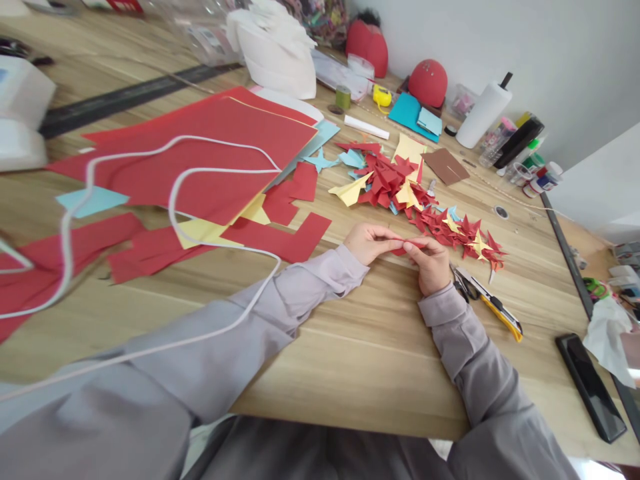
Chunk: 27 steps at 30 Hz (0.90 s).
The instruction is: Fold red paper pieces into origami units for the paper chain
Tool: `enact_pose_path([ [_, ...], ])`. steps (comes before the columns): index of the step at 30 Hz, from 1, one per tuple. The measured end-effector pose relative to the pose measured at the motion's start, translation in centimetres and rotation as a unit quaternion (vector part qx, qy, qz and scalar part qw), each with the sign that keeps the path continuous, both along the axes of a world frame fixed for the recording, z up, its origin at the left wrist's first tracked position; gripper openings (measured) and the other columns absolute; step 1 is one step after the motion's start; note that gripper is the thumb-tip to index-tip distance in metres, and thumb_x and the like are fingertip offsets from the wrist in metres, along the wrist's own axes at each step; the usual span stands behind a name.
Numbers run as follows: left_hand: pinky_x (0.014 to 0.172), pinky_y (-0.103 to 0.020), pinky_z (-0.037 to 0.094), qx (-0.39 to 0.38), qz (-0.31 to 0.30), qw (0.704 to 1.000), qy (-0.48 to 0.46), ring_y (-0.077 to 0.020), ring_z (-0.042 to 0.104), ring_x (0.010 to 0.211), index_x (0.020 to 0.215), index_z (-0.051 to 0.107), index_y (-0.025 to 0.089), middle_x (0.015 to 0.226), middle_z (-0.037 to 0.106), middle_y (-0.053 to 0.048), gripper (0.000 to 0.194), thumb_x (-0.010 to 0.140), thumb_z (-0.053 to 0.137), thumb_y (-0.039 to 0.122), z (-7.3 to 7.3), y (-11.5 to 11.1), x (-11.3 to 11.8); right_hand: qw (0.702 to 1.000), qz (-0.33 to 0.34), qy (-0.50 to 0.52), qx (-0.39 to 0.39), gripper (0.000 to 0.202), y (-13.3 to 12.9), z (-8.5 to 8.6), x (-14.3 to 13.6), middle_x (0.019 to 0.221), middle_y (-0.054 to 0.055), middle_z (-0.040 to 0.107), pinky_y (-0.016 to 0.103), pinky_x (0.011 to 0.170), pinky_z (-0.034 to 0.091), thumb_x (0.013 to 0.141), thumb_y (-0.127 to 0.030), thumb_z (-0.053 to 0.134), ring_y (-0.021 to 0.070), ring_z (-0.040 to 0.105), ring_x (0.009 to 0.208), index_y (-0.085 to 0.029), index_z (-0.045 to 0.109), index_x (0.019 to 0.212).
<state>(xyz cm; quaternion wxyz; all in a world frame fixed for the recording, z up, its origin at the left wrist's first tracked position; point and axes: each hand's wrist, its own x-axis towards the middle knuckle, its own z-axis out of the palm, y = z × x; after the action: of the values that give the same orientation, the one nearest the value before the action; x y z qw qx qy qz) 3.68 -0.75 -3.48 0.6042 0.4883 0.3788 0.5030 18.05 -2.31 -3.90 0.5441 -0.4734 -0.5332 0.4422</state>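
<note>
Between my two hands is a small piece of folded red paper (399, 251), mostly covered by the fingers. My left hand (369, 243) pinches its left end, while my right hand (431, 262) grips the right end between thumb and fingers. Just beyond them lies a long heap of folded paper stars (387, 183), mainly red with some yellow and blue ones. Cut red paper strips (300, 240) lie to the left of my left hand. Close to my right wrist are a yellow utility knife (493, 307) and dark-handled scissors (465, 285).
Large red paper sheets (215, 147) are stacked at left, with a white cable (173, 200) running over them and my left sleeve. A black phone (590, 387) lies at right. Toward the wall are a tissue pack (275, 53), a yellow tape measure (382, 96) and a paper roll (484, 113).
</note>
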Motion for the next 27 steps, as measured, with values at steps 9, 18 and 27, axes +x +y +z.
enact_pose_path([
  [9, 0.067, -0.032, 0.051, 0.004, 0.017, 1.000, -0.001, -0.0167, 0.063, 0.062, 0.065, 0.068, 0.013, 0.064, 0.068, -0.005, 0.027, 0.049, 0.075, 0.034, 0.08, -0.27, 0.12, 1.000, 0.000, -0.014, 0.004, 0.020, 0.07, -0.07, 0.03, 0.059, -0.002, 0.059, 0.025, 0.050, 0.042, 0.058, -0.036, 0.072, 0.0101, 0.050, 0.052, -0.019, 0.062, 0.065],
  [18, 0.060, -0.028, 0.049, 0.017, 0.023, 0.999, 0.013, -0.0139, 0.060, 0.057, 0.063, 0.067, 0.013, 0.061, 0.066, -0.003, 0.019, 0.051, 0.073, 0.028, -0.27, -0.18, 0.04, 1.000, 0.028, -0.007, 0.007, 0.017, 0.02, 0.02, 0.16, 0.059, -0.003, 0.057, 0.024, 0.049, 0.039, 0.061, -0.032, 0.071, 0.0085, 0.046, 0.050, -0.019, 0.060, 0.064],
  [27, 0.060, -0.028, 0.048, 0.003, 0.005, 1.000, 0.020, -0.0138, 0.058, 0.055, 0.061, 0.066, 0.013, 0.058, 0.065, -0.003, 0.018, 0.052, 0.072, 0.027, 0.11, -0.22, -0.16, 0.999, 0.041, -0.003, 0.014, 0.017, -0.07, 0.33, 0.11, 0.059, -0.004, 0.053, 0.023, 0.047, 0.035, 0.062, -0.032, 0.070, 0.0077, 0.043, 0.050, -0.019, 0.059, 0.059],
])
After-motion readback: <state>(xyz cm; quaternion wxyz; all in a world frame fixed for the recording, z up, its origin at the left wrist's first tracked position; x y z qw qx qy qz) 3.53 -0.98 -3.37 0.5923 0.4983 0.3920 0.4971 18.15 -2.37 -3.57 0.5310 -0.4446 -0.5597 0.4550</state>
